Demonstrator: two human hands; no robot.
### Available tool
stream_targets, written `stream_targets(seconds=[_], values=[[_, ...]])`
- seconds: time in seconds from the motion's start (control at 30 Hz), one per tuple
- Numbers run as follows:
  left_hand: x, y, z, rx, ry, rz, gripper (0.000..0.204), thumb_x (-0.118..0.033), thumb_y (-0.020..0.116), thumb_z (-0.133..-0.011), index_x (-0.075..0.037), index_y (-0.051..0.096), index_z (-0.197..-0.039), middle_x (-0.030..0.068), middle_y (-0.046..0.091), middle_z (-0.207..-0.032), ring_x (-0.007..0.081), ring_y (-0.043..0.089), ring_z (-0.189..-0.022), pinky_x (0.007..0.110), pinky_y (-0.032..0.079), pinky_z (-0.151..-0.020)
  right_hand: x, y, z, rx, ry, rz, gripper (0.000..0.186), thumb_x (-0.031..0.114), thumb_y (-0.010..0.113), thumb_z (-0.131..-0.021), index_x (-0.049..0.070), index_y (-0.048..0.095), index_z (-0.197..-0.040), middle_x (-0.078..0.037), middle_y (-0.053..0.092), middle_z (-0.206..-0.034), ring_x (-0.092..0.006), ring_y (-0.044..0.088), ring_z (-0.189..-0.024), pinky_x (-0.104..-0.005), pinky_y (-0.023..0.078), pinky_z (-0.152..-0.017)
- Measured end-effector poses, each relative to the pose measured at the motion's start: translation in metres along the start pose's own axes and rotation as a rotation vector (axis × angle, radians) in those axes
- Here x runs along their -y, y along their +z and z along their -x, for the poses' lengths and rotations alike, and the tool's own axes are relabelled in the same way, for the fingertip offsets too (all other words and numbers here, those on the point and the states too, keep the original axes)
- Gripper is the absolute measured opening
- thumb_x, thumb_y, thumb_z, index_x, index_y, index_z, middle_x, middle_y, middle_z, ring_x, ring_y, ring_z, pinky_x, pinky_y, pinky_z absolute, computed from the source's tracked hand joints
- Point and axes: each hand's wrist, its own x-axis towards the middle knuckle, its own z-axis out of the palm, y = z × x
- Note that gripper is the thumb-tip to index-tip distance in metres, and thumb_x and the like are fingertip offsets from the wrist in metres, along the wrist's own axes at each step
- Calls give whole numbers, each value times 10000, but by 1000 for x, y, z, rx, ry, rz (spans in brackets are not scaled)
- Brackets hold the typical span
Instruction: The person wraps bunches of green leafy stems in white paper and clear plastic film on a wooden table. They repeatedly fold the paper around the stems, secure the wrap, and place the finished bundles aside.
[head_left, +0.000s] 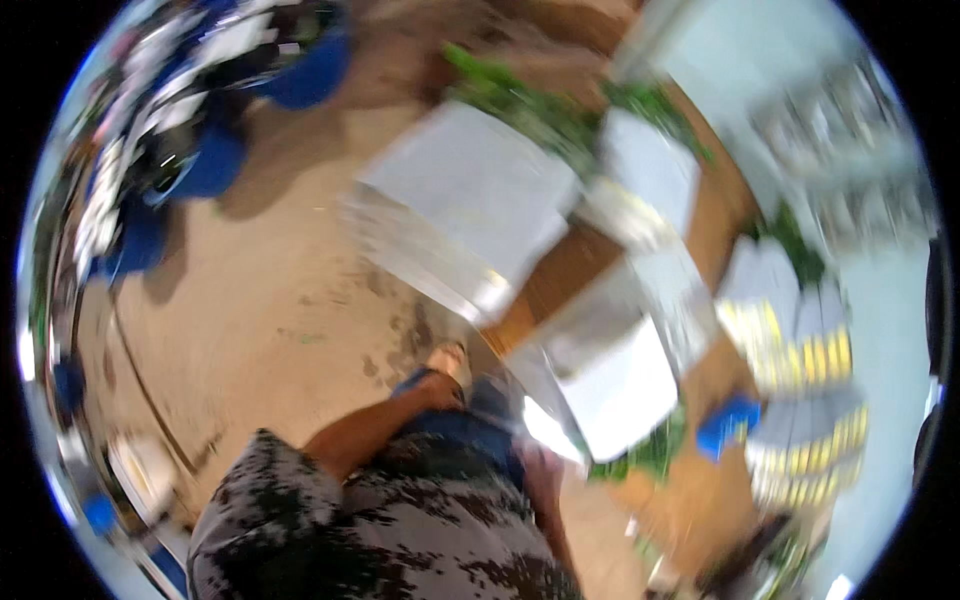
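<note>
Motion blur smears most of the picture. My left hand (pixel 442 390) hangs beside my thigh over the floor, its fingers too blurred to read. My right hand (pixel 540 470) is low at my right side, close to a bright white edge (pixel 550 432) by the brown table (pixel 555 275); whether it touches or grips it I cannot tell. On that table lies a white sheet (pixel 622 395) on a grey-white wrapping, with green leaves (pixel 650 450) poking out below. Farther off sits a large pale wrapped bundle (pixel 470 185) with leaves (pixel 525 105) at its far end.
Another pale wrapped bundle (pixel 650 165) lies at the far right. A small blue object (pixel 727 425) is near stacked grey and yellow packs (pixel 800 440) along the pale wall (pixel 890 300). Blue buckets (pixel 210 165) line the left side of the tan floor (pixel 260 330). A white container (pixel 142 475) stands lower left.
</note>
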Motion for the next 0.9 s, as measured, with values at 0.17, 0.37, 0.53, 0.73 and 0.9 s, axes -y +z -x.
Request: stream_targets(seconds=[0.17,0.37,0.53,0.73,0.9], values=[[-38,-60,52,-98,-104,552,385,-387,709,-842,-22,730,-963,119,715,-879,218,662,-785,374,526,-735,-11,30,-7,-144,-41,-231,305,244,556,-961,-5,651,-1110,-155,700,-995,-224,668,-882,-338,512,-796],[-108,-93,90,177,-93,1081,358,-277,749,-831,68,695,-910,77,689,-840,124,611,-726,275,481,-623,14,49,4,-341,-11,-276,234,182,587,-941,13,651,-1089,-156,695,-949,-222,676,-837,-329,519,-729],[-123,-99,93,27,91,607,269,-244,732,-849,24,720,-848,61,675,-750,102,587,-657,276,455,-537,24,62,6,-417,-116,-109,289,193,655,-879,30,641,-1117,-155,678,-954,-274,671,-830,-354,527,-723],[-126,-94,77,-20,157,768,342,-301,788,-798,29,702,-768,27,650,-658,58,538,-561,240,420,-485,42,64,5,-450,-224,38,266,196,702,-836,28,663,-1038,-160,666,-918,-297,666,-822,-366,528,-713],[-135,-102,84,-39,127,558,369,-336,762,-827,13,676,-743,23,620,-656,66,507,-568,261,405,-490,34,52,-9,-331,-147,-70,194,177,691,-828,10,671,-925,-174,670,-875,-302,665,-803,-371,516,-687]])
